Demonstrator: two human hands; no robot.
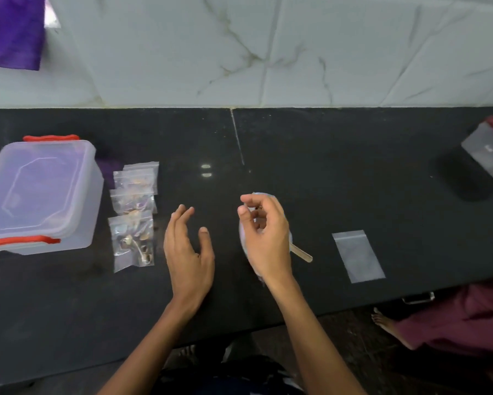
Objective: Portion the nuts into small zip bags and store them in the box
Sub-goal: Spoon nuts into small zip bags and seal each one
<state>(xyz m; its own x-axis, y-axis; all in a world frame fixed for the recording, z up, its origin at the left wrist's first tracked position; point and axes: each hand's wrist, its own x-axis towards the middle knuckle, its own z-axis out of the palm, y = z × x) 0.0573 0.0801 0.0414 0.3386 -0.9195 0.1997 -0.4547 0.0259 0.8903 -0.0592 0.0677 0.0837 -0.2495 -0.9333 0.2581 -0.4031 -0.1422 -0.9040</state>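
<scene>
Bare fingers of the right hand (264,235) were curled, thumb and forefinger close together above a small pale bowl (244,238) that the hand mostly hid; whether they pinched a nut could not be told. A wooden stick (301,253) poked out from under that hand toward the right. The left hand (189,252) hovered just beside it over the black countertop (339,172), fingers straight and relaxed, holding nothing. An empty zip bag (358,256) lay flat to the right of the stick, apart from it. Left of the left hand, filled zip bags (133,212) of nuts lay in a row on the counter. Beyond them stood the clear plastic box (40,195) with red clasps, its lid on.
</scene>
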